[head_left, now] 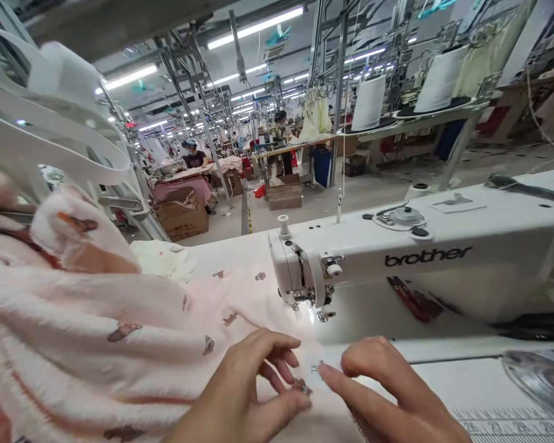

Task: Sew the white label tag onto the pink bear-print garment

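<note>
The left hand [258, 384] is half curled, a gap showing between thumb and forefinger, above the pale pink printed fleece [161, 351]. The right hand [387, 387] is bent, one digit reaching to a small dark letter-like mark [314, 368] on the pale material; whether it pinches anything I cannot tell. The fleece lies beneath the left hand and spreads well past it to the left, where it rises in a heap. Its longer run goes from the left edge of view towards the right, the flatter end pointing at the needle area of the white Brother sewing machine [424, 261]. Dark-red-handled snips [412, 300] lie beneath the machine arm; two white thread cones [369, 103] stand beyond.
</note>
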A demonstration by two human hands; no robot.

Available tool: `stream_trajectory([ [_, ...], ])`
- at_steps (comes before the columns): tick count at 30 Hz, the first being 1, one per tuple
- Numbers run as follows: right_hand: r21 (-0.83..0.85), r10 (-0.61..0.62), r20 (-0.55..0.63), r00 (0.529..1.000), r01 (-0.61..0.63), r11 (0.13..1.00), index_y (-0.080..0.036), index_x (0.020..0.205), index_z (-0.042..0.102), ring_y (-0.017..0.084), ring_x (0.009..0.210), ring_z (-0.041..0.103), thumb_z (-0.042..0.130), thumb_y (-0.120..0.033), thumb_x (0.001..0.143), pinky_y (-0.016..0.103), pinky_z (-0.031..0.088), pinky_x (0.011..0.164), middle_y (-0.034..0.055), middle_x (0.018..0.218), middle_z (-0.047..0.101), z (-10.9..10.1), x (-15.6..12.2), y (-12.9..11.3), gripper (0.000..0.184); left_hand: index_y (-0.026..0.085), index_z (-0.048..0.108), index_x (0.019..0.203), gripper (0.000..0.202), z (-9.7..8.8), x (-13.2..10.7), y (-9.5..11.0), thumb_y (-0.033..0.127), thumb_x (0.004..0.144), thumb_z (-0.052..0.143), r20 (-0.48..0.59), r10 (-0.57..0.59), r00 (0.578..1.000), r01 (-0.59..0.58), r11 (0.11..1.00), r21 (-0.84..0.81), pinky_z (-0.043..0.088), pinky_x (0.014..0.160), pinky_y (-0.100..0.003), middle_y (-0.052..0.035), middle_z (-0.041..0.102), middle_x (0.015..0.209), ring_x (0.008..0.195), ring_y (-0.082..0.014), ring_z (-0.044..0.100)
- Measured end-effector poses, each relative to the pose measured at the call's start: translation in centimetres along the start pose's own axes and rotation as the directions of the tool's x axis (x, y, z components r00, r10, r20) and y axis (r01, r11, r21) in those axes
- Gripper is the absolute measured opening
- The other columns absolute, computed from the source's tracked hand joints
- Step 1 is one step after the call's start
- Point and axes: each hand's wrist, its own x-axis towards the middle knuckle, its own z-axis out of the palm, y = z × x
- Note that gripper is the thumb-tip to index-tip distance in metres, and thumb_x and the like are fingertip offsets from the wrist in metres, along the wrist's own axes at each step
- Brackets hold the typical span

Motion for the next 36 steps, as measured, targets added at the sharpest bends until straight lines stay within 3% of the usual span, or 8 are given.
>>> stream_trajectory([
  [4,-0.085,-0.107,0.068,0.992,0.112,0.990,-0.029,0.119,0.056,0.015,0.072,0.059,0.050,-0.011,0.087,0.029,0.047,0.069,0.0029,0.083,0.062,0.4,-0.8,0.5,0.038,0.010,0.059,0.079,0.043,-0.5,1.0,0.0,0.049,0.066,0.071,0.305,-0.352,0.885,0.464,0.729,-0.504,0.046,0.057,-0.020,-0.0061,0.061,0.070,0.059,-0.0103,0.058],
  [8,-0.010,0.178,0.014,0.984,-0.178,0.984,-0.028,0.120,0.054,0.015,0.087,0.061,0.041,-0.011,0.091,0.024,0.049,0.074,0.0063,0.097,0.060,1.2,-1.3,0.2,0.036,0.012,0.052,0.070,0.041,0.7,1.5,-0.9,0.046,0.065,0.075,0.127,-0.372,0.919,0.371,0.716,-0.592,0.044,0.052,-0.018,-0.0033,0.060,0.057,0.051,-0.0085,0.055],
  [13,0.486,0.627,0.370,0.686,-0.718,0.499,-0.022,0.097,0.056,0.012,0.065,0.057,0.044,-0.044,0.093,0.019,0.047,0.058,-0.0005,0.074,0.057,1.7,-0.8,-0.3,0.026,0.012,0.052,0.070,0.046,2.1,1.3,-1.6,0.050,0.062,0.076,-0.006,-0.384,0.923,0.316,0.771,-0.553,0.047,0.053,-0.020,-0.0035,0.060,0.059,0.054,-0.0100,0.056],
  [16,0.548,0.688,0.451,0.568,-0.785,0.289,-0.018,0.073,0.053,0.010,0.058,0.049,0.053,-0.053,0.086,0.020,0.041,0.057,-0.0029,0.064,0.049,2.1,-0.5,-0.7,0.037,0.012,0.052,0.072,0.044,2.4,1.2,-1.7,0.050,0.065,0.073,-0.024,-0.373,0.927,0.304,0.790,-0.533,0.048,0.056,-0.021,-0.0027,0.059,0.060,0.056,-0.0102,0.056],
  [23,0.514,0.726,0.431,0.536,-0.807,0.291,-0.018,0.071,0.049,0.010,0.058,0.044,0.053,-0.055,0.084,0.021,0.036,0.056,-0.0033,0.062,0.046,2.3,-0.6,-1.1,0.039,0.010,0.058,0.078,0.041,2.1,1.8,-1.6,0.049,0.069,0.069,-0.032,-0.348,0.937,0.307,0.862,-0.403,0.048,0.059,-0.021,-0.0029,0.057,0.066,0.062,-0.0109,0.055],
  [30,0.315,0.662,0.330,0.673,-0.739,0.595,-0.020,0.087,0.053,0.011,0.065,0.054,0.042,-0.041,0.094,0.020,0.044,0.060,-0.0019,0.072,0.054,2.2,-3.0,-0.2,0.024,0.014,0.057,0.073,0.031,1.2,1.6,-1.9,0.045,0.074,0.061,-0.101,-0.338,0.936,0.317,0.932,-0.179,0.044,0.057,-0.022,-0.0022,0.059,0.059,0.057,-0.0129,0.057],
  [33,-0.083,0.439,0.163,0.884,-0.431,0.898,-0.021,0.111,0.052,0.015,0.089,0.060,0.043,-0.031,0.095,0.022,0.047,0.074,0.0027,0.097,0.062,2.8,-5.9,1.0,0.021,0.016,0.059,0.075,0.023,-0.2,2.4,-1.7,0.037,0.082,0.052,-0.290,-0.153,0.945,0.220,0.951,0.215,0.044,0.061,-0.025,-0.0028,0.062,0.069,0.063,-0.0146,0.058],
  [36,-0.359,0.103,0.214,0.972,-0.020,0.933,-0.015,0.118,0.053,0.023,0.112,0.053,0.043,-0.022,0.094,0.031,0.044,0.087,0.0090,0.119,0.059,3.7,-8.3,2.2,0.027,0.017,0.060,0.078,0.013,-0.5,4.3,-2.8,0.025,0.083,0.051,-0.232,-0.059,0.971,0.172,0.846,0.504,0.045,0.071,-0.031,-0.0035,0.064,0.079,0.076,-0.0183,0.059],
])
